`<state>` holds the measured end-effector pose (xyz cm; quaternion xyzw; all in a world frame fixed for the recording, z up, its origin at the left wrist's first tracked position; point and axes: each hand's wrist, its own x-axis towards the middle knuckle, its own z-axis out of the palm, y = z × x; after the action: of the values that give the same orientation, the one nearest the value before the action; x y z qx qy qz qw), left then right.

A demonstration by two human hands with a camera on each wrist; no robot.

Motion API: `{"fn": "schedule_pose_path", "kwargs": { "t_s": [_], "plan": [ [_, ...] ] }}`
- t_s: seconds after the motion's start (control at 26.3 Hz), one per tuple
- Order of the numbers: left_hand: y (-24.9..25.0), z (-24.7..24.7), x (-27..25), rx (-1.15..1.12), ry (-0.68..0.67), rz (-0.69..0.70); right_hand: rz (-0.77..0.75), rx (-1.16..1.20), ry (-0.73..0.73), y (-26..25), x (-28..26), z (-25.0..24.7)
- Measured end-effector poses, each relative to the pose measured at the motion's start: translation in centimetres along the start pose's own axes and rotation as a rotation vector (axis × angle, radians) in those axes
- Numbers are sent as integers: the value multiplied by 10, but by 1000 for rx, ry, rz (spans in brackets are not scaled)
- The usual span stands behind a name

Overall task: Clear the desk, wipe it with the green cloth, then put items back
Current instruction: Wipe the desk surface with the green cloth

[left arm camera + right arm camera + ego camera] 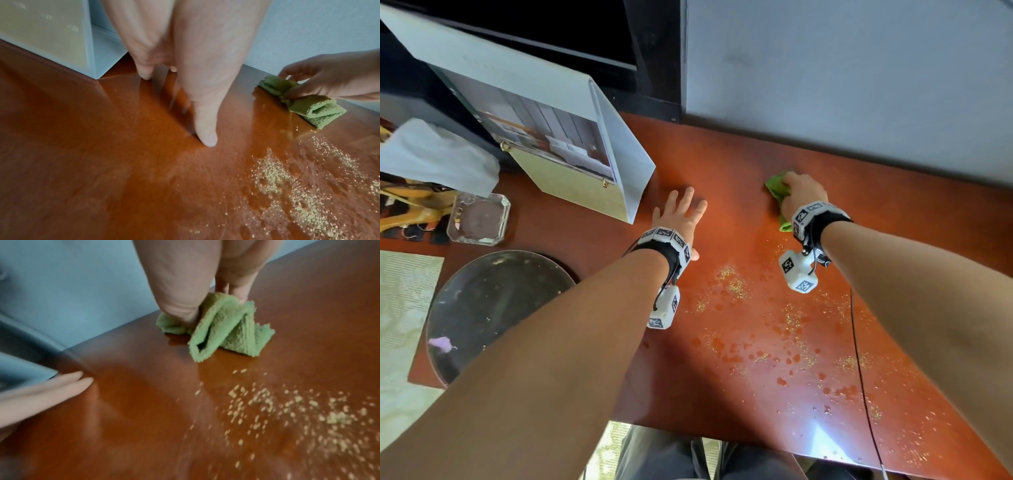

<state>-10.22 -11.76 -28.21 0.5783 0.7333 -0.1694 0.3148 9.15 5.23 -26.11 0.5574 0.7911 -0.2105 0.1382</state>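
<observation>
A folded green cloth (777, 192) (304, 104) (222, 327) lies on the red-brown desk (739, 178) near the back wall. My right hand (803, 195) (205, 288) grips it, thumb and fingers bunching the cloth against the wood. My left hand (681, 212) (185, 73) lies flat on the desk to the cloth's left, fingers straight and spread, holding nothing. Yellow crumbs (736, 284) (287, 186) (298, 410) and wet spots are scattered over the desk in front of the cloth.
A standing calendar (558, 144) is just left of my left hand. Further left are a glass ashtray (479, 219), a white tissue (438, 157) and a round dark tray (496, 308). A grey wall (842, 78) backs the desk. A black cable (863, 359) crosses the right side.
</observation>
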Motion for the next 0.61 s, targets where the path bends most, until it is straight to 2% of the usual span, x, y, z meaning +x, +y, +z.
{"fn": "schedule_pose_path", "kwargs": {
  "t_s": [0.08,0.19,0.27,0.5,0.61],
  "plan": [
    [0,-1,0,0,-1,0,-94,-7,-10,-12,-8,10],
    [0,-1,1,6,2,2,-340,-62,-90,-33,-30,21],
    [0,-2,0,2,-2,-3,-434,-77,-165,-46,-47,31],
    [0,-4,0,-10,4,5,-597,-78,-401,-61,-109,71],
    [0,-5,-2,-3,4,1,-527,-27,-465,-63,-110,65]
  ]
}}
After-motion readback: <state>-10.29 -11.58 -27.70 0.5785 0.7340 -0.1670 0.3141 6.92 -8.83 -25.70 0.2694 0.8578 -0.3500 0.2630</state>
